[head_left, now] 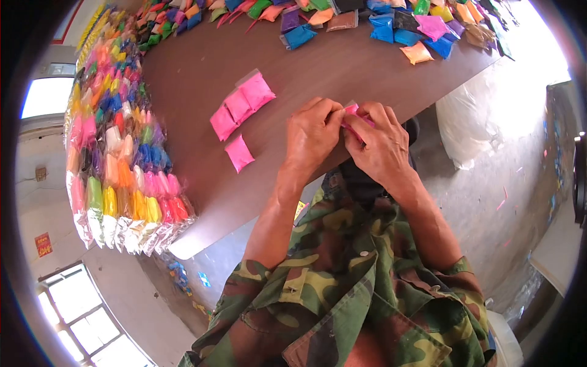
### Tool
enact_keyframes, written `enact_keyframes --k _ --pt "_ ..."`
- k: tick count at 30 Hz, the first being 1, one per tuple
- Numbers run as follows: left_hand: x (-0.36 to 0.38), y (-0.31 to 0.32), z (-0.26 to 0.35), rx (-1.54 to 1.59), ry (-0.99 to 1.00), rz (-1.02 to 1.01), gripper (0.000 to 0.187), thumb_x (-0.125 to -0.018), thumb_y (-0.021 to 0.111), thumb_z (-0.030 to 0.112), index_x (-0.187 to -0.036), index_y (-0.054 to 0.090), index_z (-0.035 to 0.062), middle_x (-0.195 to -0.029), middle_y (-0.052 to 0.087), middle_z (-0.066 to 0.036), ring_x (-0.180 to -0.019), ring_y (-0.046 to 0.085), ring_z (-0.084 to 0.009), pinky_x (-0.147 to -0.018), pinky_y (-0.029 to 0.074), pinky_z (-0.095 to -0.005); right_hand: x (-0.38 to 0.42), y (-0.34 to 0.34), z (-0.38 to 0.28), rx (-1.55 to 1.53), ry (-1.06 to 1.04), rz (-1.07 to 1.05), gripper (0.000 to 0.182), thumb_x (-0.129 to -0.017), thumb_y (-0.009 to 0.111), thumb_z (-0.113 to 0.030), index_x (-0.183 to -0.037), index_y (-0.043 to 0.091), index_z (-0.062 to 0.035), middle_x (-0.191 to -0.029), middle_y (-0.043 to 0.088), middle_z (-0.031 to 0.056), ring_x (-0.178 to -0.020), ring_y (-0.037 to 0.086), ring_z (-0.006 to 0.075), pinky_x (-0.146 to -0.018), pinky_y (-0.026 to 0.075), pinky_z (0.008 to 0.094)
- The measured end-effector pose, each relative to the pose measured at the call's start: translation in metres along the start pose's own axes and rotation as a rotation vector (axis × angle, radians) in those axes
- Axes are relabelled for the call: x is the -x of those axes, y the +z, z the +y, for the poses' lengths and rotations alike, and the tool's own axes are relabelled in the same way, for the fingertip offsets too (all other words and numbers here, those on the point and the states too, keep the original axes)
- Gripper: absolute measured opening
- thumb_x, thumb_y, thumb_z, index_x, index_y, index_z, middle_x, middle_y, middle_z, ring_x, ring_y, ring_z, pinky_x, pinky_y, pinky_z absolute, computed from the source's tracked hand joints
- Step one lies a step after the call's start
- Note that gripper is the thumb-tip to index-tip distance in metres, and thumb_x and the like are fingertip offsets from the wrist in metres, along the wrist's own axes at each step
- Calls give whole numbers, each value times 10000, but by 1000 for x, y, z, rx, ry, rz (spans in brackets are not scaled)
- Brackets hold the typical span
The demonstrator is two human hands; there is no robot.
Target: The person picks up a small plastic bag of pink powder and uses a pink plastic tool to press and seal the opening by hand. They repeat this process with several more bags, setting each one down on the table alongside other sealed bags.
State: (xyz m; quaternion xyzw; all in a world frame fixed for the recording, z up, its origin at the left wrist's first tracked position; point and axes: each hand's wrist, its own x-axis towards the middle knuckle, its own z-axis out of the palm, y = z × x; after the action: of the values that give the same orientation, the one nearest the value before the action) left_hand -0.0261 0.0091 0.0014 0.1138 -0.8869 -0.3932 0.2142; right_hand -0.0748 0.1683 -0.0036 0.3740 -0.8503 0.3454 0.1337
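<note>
Between my two hands, over the table's near edge, is a small pink packet (pixel 353 111) in clear plastic, partly hidden by the fingers. My left hand (pixel 313 131) pinches its left end with thumb and forefinger. On the other side, my right hand (pixel 380 137) has its fingers curled round the packet. To the left of my hands, a joined row of pink packets (pixel 243 105) lies flat on the brown table (pixel 202 67). Just below that row lies a separate pink packet (pixel 239 153).
Bagged packets in many colours (pixel 116 147) are piled along the table's left side. More loose coloured packets (pixel 428 30) lie along the far edge. A large white plastic bag (pixel 465 122) stands on the floor to the right, beside scattered scraps.
</note>
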Motion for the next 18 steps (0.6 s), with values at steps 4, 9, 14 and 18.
enact_keyframes --k 4,9,14,18 --pt "-12 -1 1 -32 -49 -115 111 -940 705 148 -899 722 46 -890 708 -122 -841 690 -372 -722 540 -469 -1 2 2 -19 -36 49 238 -774 803 -129 -1007 761 -152 -1110 640 36 -958 652 276 -753 578 405" --pt "-30 5 3 -154 53 -132 130 -953 687 168 -923 741 54 -913 717 -134 -828 693 -354 -719 534 -455 -1 3 3 -37 -32 62 225 -770 802 -115 -987 759 -157 -1094 647 33 -934 654 263 -754 571 393" --pt "-37 8 -9 -58 32 -78 105 -937 701 147 -911 736 51 -894 715 -135 -843 697 -374 -725 538 -482 1 5 4 -54 -27 107 225 -758 813 -96 -967 750 -149 -1061 670 33 -916 660 264 -754 564 386" --pt "-13 -7 7 -8 9 -63 78 -912 729 112 -902 731 35 -860 709 -146 -806 695 -366 -699 534 -469 3 7 3 -76 47 126 256 -756 839 -98 -984 729 -133 -1061 692 48 -940 677 285 -772 565 393"
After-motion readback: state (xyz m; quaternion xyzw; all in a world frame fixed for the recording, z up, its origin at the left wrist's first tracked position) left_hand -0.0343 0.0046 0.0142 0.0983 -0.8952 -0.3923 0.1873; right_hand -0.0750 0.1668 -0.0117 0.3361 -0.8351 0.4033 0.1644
